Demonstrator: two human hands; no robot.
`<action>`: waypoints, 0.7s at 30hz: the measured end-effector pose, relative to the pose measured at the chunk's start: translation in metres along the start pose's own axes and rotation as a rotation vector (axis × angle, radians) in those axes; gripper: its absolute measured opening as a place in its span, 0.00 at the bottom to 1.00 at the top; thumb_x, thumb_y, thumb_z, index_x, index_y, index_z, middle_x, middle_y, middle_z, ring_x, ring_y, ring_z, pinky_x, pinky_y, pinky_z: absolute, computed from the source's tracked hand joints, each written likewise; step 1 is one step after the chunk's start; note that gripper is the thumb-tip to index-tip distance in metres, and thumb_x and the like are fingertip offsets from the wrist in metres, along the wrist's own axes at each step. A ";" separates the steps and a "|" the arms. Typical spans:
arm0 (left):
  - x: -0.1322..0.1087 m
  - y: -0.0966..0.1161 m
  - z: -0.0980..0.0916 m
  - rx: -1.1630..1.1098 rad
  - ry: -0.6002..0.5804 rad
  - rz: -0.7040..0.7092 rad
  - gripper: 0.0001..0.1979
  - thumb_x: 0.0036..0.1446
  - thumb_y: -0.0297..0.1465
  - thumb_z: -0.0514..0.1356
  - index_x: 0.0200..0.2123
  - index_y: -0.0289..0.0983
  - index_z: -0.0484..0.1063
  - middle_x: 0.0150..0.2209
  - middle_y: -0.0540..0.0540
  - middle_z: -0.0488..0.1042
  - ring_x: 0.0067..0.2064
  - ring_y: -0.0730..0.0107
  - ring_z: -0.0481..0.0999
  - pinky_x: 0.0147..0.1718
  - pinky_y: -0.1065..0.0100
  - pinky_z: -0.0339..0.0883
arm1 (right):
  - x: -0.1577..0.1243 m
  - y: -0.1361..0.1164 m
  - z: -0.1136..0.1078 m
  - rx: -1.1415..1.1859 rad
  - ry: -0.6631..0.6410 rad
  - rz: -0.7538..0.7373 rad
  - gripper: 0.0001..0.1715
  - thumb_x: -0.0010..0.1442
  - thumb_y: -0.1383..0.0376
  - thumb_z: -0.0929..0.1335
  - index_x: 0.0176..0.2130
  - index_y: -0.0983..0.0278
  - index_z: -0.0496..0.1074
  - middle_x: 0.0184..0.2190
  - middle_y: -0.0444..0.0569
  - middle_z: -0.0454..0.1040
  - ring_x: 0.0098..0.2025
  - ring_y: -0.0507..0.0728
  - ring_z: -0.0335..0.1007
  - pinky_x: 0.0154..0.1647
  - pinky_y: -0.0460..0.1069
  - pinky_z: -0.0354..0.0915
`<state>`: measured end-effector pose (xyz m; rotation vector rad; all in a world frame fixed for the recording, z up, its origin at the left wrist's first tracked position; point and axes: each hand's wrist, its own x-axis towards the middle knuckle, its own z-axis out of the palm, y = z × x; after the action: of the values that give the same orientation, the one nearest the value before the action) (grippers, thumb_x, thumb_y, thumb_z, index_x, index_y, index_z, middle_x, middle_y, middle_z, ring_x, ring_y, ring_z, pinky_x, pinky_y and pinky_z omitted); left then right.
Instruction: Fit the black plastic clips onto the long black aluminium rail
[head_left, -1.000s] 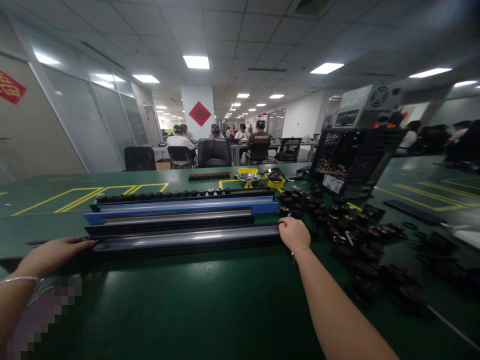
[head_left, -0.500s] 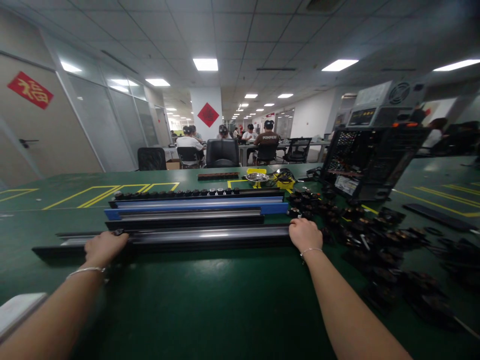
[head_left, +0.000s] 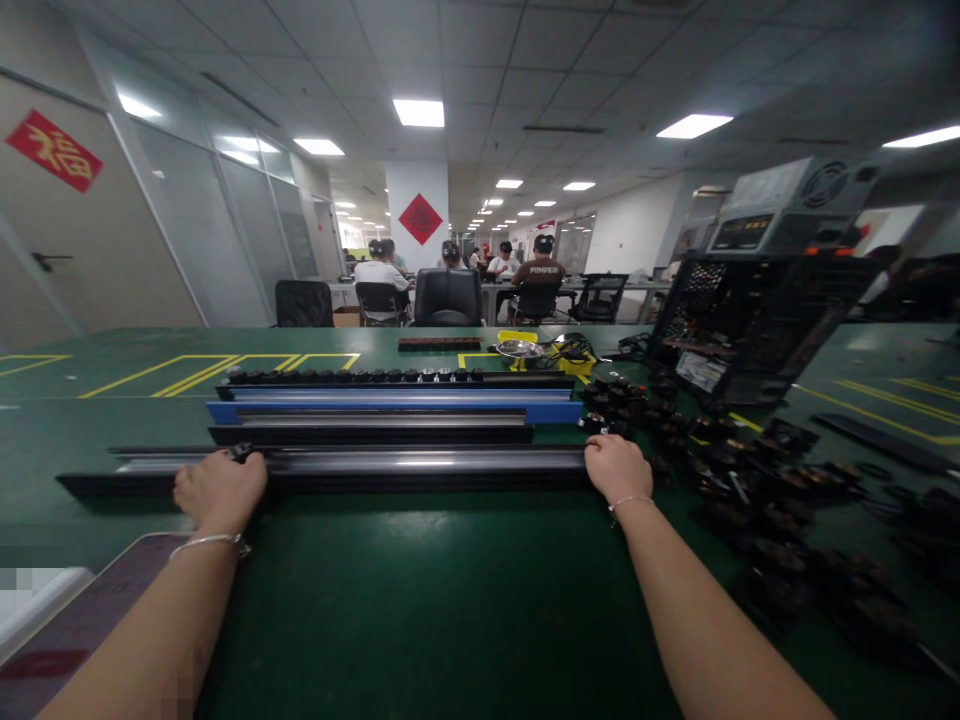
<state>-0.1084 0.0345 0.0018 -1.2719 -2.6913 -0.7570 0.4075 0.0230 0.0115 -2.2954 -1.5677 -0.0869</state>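
A long black rail (head_left: 420, 482) with a shiny metal channel lies crosswise in front of me. My left hand (head_left: 221, 488) is closed near its left part, around a small black piece (head_left: 241, 452) that sits on the channel and is mostly hidden by the fingers. At the rail's right end, my right hand (head_left: 619, 467) is closed on it, the fingertips out of sight behind the end. Just beyond lies another rail set with a blue strip (head_left: 553, 413), and behind that a row of small black parts (head_left: 360, 377) on a further rail.
Many loose black parts (head_left: 757, 480) are heaped to the right on the green table (head_left: 442, 600). An open computer case (head_left: 765, 320) stands behind them. Further back are a metal dish (head_left: 519, 349) and a brown strip (head_left: 439, 344). Several people sit at distant desks.
My left hand has moved a little to the right along the rail, with the small black piece in its fingers. My right hand stays at the rail's end. The view has shifted slightly.
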 end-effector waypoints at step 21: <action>-0.018 0.011 0.003 -0.024 0.098 0.115 0.27 0.54 0.41 0.48 0.43 0.23 0.72 0.45 0.26 0.72 0.52 0.44 0.67 0.51 0.54 0.58 | -0.018 -0.026 0.009 -0.032 0.062 -0.148 0.25 0.60 0.63 0.55 0.49 0.58 0.73 0.53 0.46 0.70 0.55 0.57 0.62 0.55 0.56 0.55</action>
<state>-0.0884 0.0293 -0.0013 -1.3442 -2.5155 -0.8168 0.3754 0.0187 0.0050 -2.1757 -1.7141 -0.2198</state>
